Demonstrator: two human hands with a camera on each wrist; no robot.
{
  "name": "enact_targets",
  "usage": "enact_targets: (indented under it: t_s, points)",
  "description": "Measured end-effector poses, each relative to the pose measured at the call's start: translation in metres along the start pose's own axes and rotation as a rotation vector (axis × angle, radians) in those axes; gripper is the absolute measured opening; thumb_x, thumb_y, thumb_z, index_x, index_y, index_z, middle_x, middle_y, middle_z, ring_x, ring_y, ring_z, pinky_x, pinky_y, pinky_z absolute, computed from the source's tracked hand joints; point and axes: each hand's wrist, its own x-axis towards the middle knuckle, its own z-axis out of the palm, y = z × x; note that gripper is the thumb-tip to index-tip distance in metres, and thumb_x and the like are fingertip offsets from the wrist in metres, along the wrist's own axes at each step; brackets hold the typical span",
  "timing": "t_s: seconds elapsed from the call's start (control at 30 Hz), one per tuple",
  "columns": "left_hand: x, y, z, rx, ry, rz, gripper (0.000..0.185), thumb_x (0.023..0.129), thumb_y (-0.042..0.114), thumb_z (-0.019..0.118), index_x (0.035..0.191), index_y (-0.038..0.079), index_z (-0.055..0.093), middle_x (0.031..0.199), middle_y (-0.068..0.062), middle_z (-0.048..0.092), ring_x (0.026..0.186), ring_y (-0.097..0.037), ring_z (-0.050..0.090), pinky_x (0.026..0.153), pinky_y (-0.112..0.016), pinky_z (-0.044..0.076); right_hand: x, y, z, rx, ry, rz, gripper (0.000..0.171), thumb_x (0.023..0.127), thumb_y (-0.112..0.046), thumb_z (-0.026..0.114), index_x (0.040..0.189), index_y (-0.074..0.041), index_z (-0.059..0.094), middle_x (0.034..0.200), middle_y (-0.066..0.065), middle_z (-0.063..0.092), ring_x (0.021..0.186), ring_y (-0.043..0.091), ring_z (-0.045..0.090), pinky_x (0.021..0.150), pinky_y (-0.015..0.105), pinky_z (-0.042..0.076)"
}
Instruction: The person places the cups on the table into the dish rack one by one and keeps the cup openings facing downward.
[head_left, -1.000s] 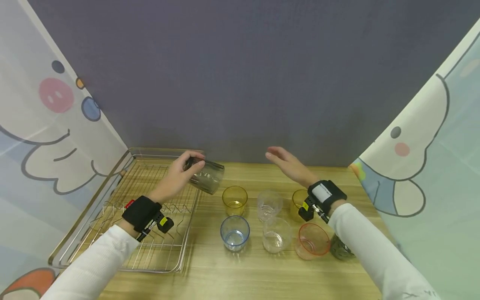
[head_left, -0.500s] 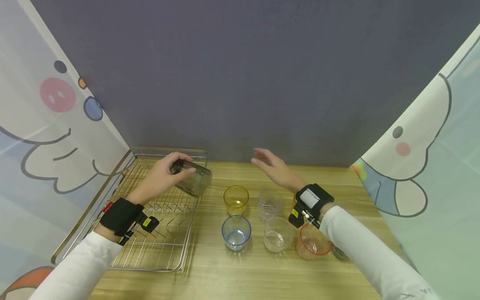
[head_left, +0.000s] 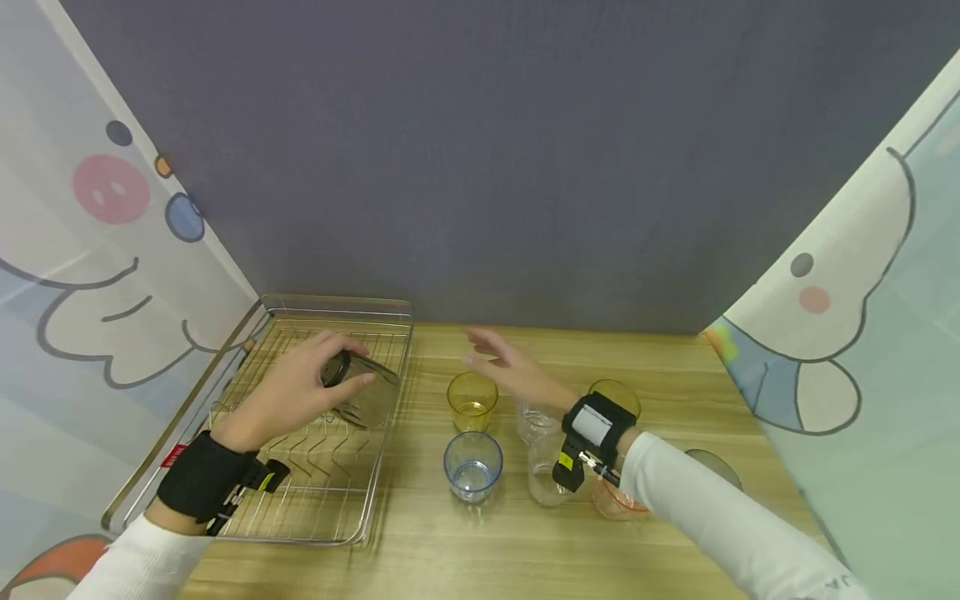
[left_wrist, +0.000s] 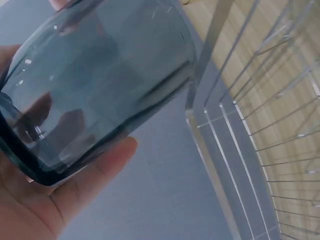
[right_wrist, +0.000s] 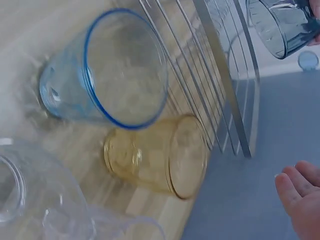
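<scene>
My left hand (head_left: 303, 383) grips a smoky grey glass (head_left: 371, 392) near its base, fingers and thumb on either side. The glass is tilted over the wire dish rack (head_left: 318, 521), its mouth toward the right. In the left wrist view the grey glass (left_wrist: 110, 75) fills the upper left, beside the rack's rails. My right hand (head_left: 510, 367) hovers with nothing in it, fingers loosely extended, just above and right of a yellow glass (head_left: 471, 408). A blue-rimmed glass (head_left: 472, 471) stands in front of the yellow one; both also show in the right wrist view.
Right of these stand two clear glasses, the nearer clear glass (head_left: 543, 475) partly behind my right wrist. Another yellow glass (head_left: 615, 396), a red-rimmed glass (head_left: 615, 504) and a grey glass (head_left: 716, 467) are partly covered by my right arm. A dark panel (head_left: 487, 208) rises behind the table.
My left hand has carried the grey glass left and toward me, from the rack's right edge to over the rack. My right hand has moved left, toward the yellow glass.
</scene>
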Motion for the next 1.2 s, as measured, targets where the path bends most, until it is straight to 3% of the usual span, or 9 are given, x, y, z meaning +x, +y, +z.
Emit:
enact_targets:
  t_s: [0.2, 0.37, 0.57, 0.83, 1.2]
  points:
    - [-0.018, 0.005, 0.004, 0.051, -0.049, -0.026, 0.034, 0.094, 0.044, 0.065, 0.118, 0.020, 0.063, 0.119, -0.004, 0.065, 0.106, -0.027, 0.064, 0.087, -0.049, 0.053, -0.004, -0.005, 0.016, 0.068, -0.086, 0.036, 0.065, 0.099, -0.038, 0.054, 0.156, -0.021, 0.027, 0.161, 0.003, 0.031, 0.147, 0.027, 0.033, 0.119, 0.053, 0.031]
    - [-0.028, 0.007, 0.004, 0.094, -0.094, 0.005, 0.032, 0.093, 0.044, 0.067, 0.115, 0.021, 0.065, 0.118, -0.004, 0.066, 0.106, -0.028, 0.066, 0.087, -0.049, 0.055, -0.007, -0.007, 0.029, 0.074, -0.178, 0.037, 0.070, 0.098, -0.038, 0.056, 0.157, -0.017, 0.024, 0.161, 0.007, 0.030, 0.147, 0.031, 0.033, 0.117, 0.054, 0.033]
    - [-0.038, 0.007, 0.003, 0.140, -0.171, 0.029, 0.031, 0.091, 0.046, 0.068, 0.113, 0.025, 0.065, 0.116, 0.000, 0.067, 0.104, -0.024, 0.067, 0.084, -0.045, 0.057, -0.013, -0.004, 0.043, 0.066, -0.270, 0.087, 0.068, 0.099, -0.039, 0.056, 0.156, -0.022, 0.026, 0.161, 0.002, 0.031, 0.147, 0.026, 0.033, 0.118, 0.050, 0.033]
    - [-0.037, 0.002, 0.006, 0.127, -0.317, 0.048, 0.035, 0.092, 0.059, 0.059, 0.112, 0.030, 0.063, 0.111, 0.009, 0.063, 0.095, -0.010, 0.063, 0.076, -0.032, 0.054, -0.017, -0.008, 0.059, 0.065, -0.268, 0.068, 0.059, 0.098, -0.027, 0.055, 0.152, -0.012, 0.035, 0.154, 0.010, 0.042, 0.138, 0.029, 0.045, 0.113, 0.047, 0.040]
    - [-0.041, -0.002, 0.003, 0.087, -0.425, 0.035, 0.032, 0.091, 0.056, 0.062, 0.111, 0.031, 0.064, 0.113, 0.010, 0.062, 0.096, -0.011, 0.064, 0.077, -0.032, 0.054, -0.021, -0.006, 0.069, 0.020, -0.279, 0.137, 0.059, 0.097, -0.033, 0.056, 0.150, -0.010, 0.040, 0.149, 0.008, 0.048, 0.129, 0.023, 0.052, 0.108, 0.043, 0.045]
